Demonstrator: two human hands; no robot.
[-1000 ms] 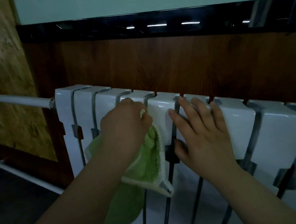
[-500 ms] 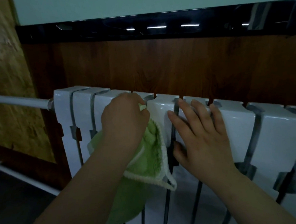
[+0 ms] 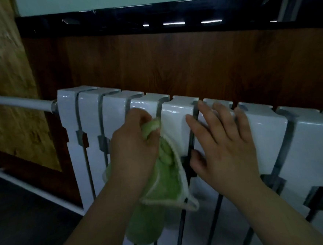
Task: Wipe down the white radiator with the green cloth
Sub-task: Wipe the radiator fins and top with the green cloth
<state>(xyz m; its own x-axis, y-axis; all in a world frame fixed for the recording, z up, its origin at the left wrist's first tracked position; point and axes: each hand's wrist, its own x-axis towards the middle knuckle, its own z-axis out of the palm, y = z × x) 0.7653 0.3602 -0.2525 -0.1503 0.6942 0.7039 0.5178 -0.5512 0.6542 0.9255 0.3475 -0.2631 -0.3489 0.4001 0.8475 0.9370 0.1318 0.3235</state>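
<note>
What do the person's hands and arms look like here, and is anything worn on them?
The left hand and right hand are bare, with no gloves, rings or watch to be seen. Both forearms are bare down to the lower edge of the picture, and no sleeve or cuff is in view. The light is dim, so small marks cannot be ruled out.

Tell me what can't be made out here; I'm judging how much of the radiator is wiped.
All in the head view:
The radiator runs off the right and bottom edges, so its full length is cut off.
The left hand and the green cloth it grips cover the sections behind them.
The right hand, laid flat, hides the surface under it.
In the dim light, dust or wiped patches cannot be told.
The pipe leaves the left edge.
</note>
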